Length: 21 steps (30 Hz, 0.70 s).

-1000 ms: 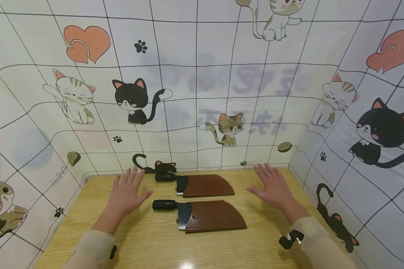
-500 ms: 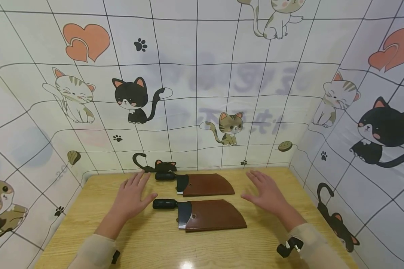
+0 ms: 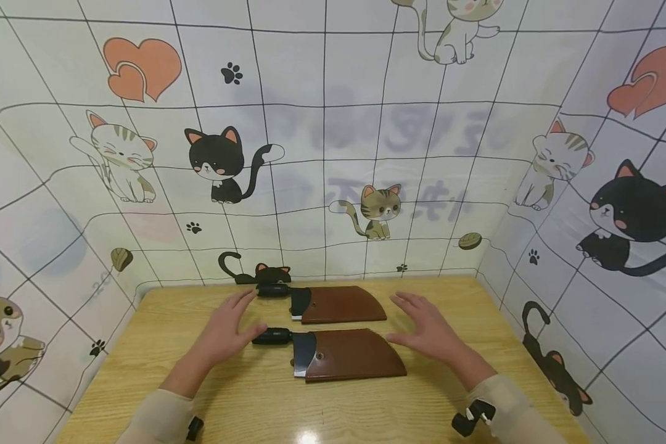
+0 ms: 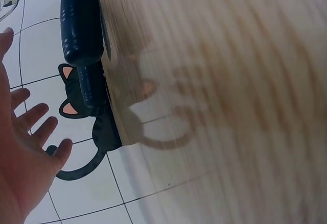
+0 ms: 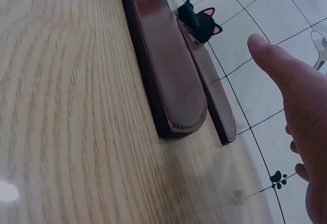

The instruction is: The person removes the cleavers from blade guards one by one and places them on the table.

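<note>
Two cleavers in brown leather sheaths lie flat on the wooden table, handles to the left. The nearer cleaver is slightly larger; the farther cleaver lies parallel behind it. Each has a black handle, and a strip of blade shows at the sheath's mouth. My left hand is beside the handles, fingers spread, its thumb overlapping the end of the nearer handle in the head view. To the right of the sheath tips, my right hand has its fingers extended and holds nothing. In the right wrist view, the nearer sheath is apart from the thumb.
The wooden table ends at the back against a white gridded wall covering printed with cats and hearts. The same covering closes in both sides. A small black device sits at the right sleeve's cuff.
Both hands have moved inward toward the cleavers, the left rightward and the right leftward, and lowered a little in the view. The cleavers lie where they were.
</note>
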Tool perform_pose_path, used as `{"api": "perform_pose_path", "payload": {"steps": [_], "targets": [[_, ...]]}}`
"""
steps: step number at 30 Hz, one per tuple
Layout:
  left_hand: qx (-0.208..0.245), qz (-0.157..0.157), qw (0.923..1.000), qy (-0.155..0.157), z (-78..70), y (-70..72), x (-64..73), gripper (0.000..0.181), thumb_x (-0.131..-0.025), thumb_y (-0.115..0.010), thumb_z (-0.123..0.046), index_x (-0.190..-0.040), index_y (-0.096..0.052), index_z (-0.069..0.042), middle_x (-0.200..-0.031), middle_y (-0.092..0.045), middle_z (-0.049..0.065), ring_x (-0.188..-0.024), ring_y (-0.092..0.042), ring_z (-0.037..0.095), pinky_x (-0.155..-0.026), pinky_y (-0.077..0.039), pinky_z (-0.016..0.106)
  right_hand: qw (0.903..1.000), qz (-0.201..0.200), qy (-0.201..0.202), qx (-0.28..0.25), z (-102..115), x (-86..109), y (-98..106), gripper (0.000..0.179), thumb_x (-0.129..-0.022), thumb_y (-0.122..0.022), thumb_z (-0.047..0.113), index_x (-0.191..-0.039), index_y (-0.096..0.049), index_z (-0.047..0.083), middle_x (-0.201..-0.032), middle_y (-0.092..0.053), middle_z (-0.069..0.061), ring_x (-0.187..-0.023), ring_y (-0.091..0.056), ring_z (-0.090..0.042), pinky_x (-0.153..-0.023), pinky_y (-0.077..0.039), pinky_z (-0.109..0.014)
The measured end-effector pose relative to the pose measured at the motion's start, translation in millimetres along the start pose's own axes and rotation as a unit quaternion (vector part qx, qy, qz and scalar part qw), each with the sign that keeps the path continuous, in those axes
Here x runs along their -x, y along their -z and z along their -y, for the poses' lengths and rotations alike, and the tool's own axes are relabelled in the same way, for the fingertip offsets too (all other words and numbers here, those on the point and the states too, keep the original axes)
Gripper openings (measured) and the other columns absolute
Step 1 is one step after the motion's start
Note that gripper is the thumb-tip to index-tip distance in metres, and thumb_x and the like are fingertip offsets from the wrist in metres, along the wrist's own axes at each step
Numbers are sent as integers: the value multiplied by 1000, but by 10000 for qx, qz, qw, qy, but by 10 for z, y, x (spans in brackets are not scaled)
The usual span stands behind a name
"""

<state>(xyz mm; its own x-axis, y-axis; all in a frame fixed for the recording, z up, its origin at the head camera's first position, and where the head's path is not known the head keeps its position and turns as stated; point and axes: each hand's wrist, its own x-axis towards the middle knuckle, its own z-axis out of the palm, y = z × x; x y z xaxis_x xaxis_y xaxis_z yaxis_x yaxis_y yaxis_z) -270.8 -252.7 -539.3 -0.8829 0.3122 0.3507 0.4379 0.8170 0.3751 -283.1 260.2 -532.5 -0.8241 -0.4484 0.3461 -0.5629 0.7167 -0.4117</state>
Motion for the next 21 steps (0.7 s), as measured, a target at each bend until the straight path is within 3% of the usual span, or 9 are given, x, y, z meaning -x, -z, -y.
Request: {"api": "perform_pose_path", "payload": {"steps": [8, 14, 21], "targets": [[918, 304, 9953, 101, -32, -46, -5, 79, -101, -82, -45, -163, -52, -6, -164, -51, 22, -152, -45, 51, -118, -38, 73, 9977, 244, -30, -637, 85, -23, -84, 95, -88, -93, 52, -162, -54, 5, -165, -51, -18, -152, -44, -48, -118, -38, -73], [1544, 449, 9870, -62, -48, -61, -27, 68, -101, -85, -36, -157, -59, -7, -158, -59, 15, -149, -51, 44, -116, -45, 68, 9874, 600, -227, -1446, 177, -34, -115, 90, -90, -94, 44, -163, -53, 11, -165, -49, -16, -154, -42, -47, -117, -38, -74], [2011, 636, 9774, -156, -57, -104, -70, 55, -99, -88, -30, -146, -67, -9, -146, -66, 4, -137, -61, 35, -109, -51, 65, 9838, 860, -65, -1575, 247, -81, -186, 89, -91, -94, 44, -163, -52, 11, -164, -50, -11, -151, -46, -40, -116, -41, -70]]}}
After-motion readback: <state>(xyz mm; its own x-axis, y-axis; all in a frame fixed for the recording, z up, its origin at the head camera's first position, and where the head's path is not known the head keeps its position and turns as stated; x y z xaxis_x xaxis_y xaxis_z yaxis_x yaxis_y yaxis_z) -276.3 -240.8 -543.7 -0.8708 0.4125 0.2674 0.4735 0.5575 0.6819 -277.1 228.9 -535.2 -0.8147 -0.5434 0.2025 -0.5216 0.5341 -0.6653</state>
